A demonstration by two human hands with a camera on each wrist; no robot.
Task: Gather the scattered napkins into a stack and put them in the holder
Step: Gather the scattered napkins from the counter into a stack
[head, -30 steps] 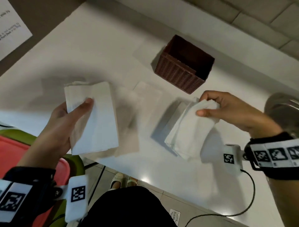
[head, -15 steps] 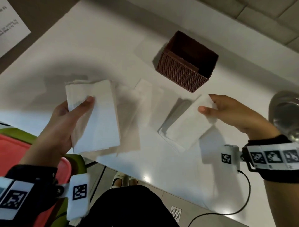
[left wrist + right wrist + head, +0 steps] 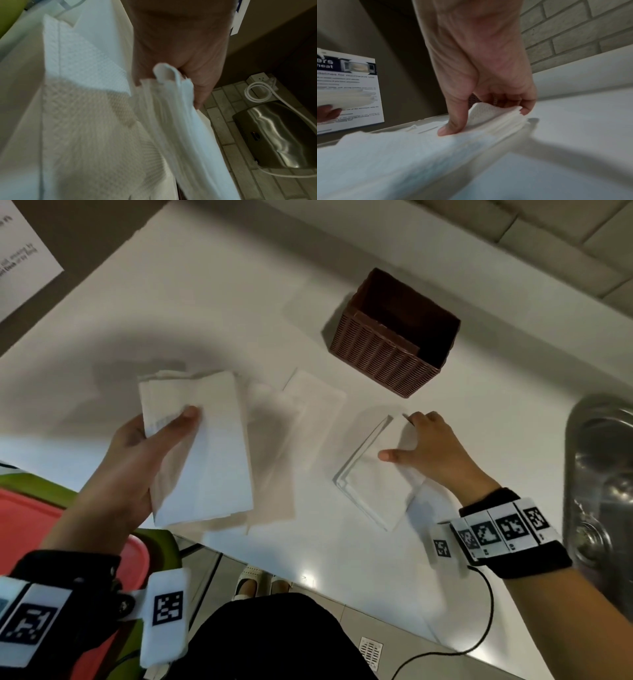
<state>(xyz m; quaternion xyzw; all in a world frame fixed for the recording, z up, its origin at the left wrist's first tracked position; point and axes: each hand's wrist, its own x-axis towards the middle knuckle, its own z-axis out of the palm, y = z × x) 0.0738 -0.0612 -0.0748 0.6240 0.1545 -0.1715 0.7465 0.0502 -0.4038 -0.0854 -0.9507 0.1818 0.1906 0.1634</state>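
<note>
Now, left hand (image 3: 137, 460): grips a stack (image 3: 205, 453) of napkins above the table's (image 3: 212, 313) near edge, thumb on top, fingers underneath.
Right hand (image 3: 435, 450): holds a second pile (image 3: 373, 487) on the table, thumb pressed on top, fingers curled round its far edge, lifting that corner.
Loose napkins (image 3: 308, 402): flat on the table between the two piles.
Holder (image 3: 394, 337): brown, ribbed, upright beyond the loose napkins, no napkins seen inside.
Sink (image 3: 603, 474): steel, at the right edge.
Sign (image 3: 347, 86): on the wall at left.
</note>
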